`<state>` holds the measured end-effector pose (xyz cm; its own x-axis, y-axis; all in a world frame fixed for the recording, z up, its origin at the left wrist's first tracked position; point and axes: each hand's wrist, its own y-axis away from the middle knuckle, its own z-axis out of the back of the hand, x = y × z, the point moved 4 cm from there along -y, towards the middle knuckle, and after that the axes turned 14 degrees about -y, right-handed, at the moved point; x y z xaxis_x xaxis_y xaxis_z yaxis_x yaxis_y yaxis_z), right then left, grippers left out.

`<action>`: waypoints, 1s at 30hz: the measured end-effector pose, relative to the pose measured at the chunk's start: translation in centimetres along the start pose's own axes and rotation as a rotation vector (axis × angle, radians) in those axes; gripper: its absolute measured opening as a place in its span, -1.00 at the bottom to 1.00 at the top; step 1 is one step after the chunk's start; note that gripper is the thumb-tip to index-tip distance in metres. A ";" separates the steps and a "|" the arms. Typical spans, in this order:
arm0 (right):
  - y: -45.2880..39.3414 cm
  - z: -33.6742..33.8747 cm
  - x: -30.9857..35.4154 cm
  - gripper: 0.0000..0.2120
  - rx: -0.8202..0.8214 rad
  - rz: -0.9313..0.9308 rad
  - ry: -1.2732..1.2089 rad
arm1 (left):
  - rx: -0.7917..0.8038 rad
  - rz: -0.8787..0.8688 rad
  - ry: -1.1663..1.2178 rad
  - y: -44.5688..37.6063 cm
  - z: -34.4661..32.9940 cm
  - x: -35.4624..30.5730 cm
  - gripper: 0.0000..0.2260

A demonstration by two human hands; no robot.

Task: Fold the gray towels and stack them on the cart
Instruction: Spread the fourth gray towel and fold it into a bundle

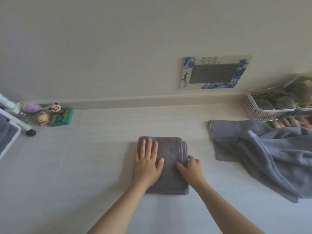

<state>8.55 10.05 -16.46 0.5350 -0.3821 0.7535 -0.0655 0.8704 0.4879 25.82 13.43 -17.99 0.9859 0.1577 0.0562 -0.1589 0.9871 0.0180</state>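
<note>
towel (170,149) folded | left grip (148,164) flat atop | right grip (190,168) pinching right edge

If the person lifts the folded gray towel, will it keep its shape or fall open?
The folded gray towel would probably sag: it is soft cloth. Its stacked layers show loose at the right edge, so they may slip apart unless held together. The unfolded towel drapes limply, suggesting the same floppiness.

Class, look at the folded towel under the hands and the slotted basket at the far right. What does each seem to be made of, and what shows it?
Folded towel: soft matte cloth, probably terry; its edges show thick layered folds and it gives no shine.
Slotted basket: likely moulded plastic, pale pink; thin rigid bars, even slots and a smooth rim.
</note>
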 end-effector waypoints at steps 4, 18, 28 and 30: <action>0.4 -0.1 -0.1 -0.45 0.040 -0.094 -0.104 | -0.040 0.171 0.470 0.9 1.1 2.6 -0.45; 5.1 -8.4 5.6 -0.59 0.459 -0.213 -0.604 | 0.582 0.668 1.621 8.3 4.7 14.8 -0.55; 8.6 -18.5 19.5 -0.40 0.826 0.137 -0.475 | 0.134 0.769 1.533 11.4 11.5 29.9 -0.54; 8.9 -20.1 22.1 -0.39 0.846 0.203 -0.438 | 0.029 0.799 1.501 11.8 12.6 32.3 -0.53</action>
<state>36.68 15.65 -4.33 0.0976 -0.4798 0.8719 -0.7972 0.4868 0.3571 55.14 29.83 -3.37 -0.1583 0.4795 -0.8632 -0.5878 0.6566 0.4725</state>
